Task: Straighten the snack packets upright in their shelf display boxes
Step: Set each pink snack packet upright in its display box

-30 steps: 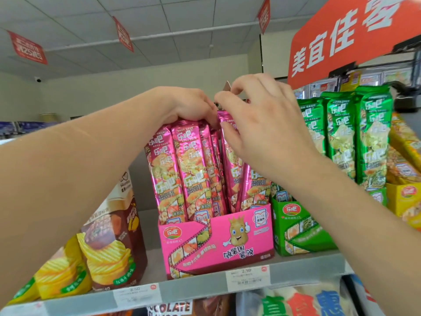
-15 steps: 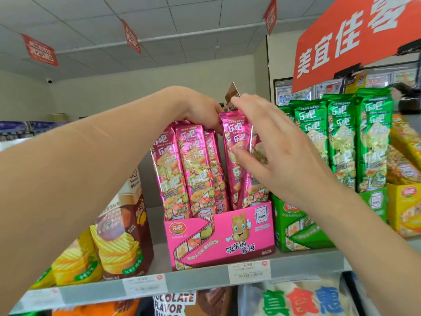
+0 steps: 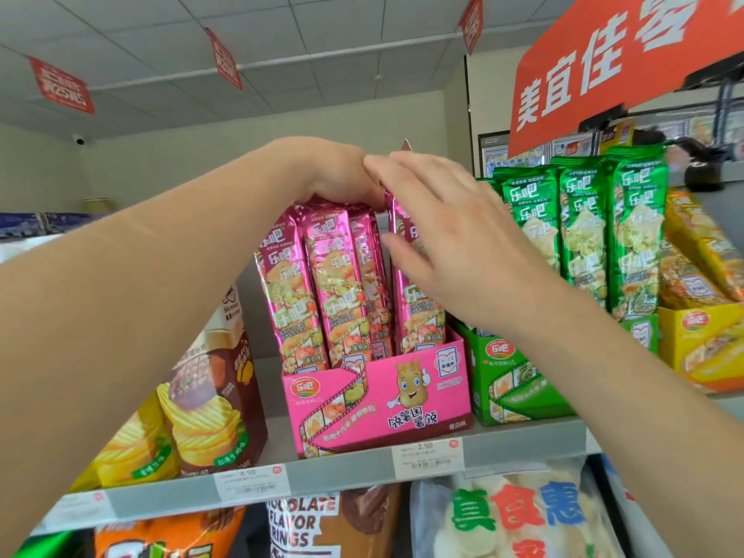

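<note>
Change since one second ago: the right-hand pink packet (image 3: 418,316) then leaned with its top crossing toward the others; it now stands close to upright in the pink display box (image 3: 378,404), parallel to the pink packets (image 3: 334,283) on its left, with a narrow gap between them. The right grip (image 3: 463,251) has gone from a pinch at the packet top to a released, flat posture, with straight fingers laid along the packet's upper part and the thumb across its front. The left grip (image 3: 338,179) is curled over the tops of the pink packets and holds them as a block; its fingertips are hidden behind them. Judgement: this box is nearly done, and only closing the gap and checking the rear rows, which are not visible, remain. Surroundings: the green packets (image 3: 583,235) stand upright in the green display box (image 3: 511,380) just beside it on the shelf (image 3: 342,473); the yellow packets (image 3: 692,251) farther right lean visibly and probably need attention next; a brown chip bag (image 3: 217,380) stands to the left. Obstruction: both forearms cross the view and the right grip covers most of the packet it steadies, so its true tilt cannot be fully confirmed.
</note>
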{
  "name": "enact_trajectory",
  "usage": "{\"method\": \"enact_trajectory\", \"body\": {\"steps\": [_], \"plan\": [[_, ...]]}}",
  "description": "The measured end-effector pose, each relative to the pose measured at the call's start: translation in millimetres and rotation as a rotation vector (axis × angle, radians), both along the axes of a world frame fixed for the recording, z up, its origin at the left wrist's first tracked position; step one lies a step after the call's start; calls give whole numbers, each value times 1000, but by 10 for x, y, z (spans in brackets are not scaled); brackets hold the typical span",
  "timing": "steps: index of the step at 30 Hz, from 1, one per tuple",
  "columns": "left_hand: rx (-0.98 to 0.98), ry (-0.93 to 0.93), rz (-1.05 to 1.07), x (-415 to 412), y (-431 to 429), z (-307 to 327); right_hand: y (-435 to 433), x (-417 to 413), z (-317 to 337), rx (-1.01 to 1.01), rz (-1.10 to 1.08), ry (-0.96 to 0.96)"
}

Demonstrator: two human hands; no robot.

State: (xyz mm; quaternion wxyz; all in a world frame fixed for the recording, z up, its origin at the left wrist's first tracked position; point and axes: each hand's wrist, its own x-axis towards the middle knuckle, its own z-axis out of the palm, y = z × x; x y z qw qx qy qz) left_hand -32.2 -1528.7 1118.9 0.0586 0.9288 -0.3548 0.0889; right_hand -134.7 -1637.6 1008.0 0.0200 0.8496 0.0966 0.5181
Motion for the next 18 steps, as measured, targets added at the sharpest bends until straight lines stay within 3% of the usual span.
{"method": "enact_trajectory", "body": {"steps": [6,14,18], "plan": [[-26,-194,93,-20,151,59,11,-56,145,-58,-166,83],[58,-9,77,-159,311,125,-3,-6,286,-93,-181,139],[56,3,126,-199,306,115,-28,10,187,-28,-59,75]]}}
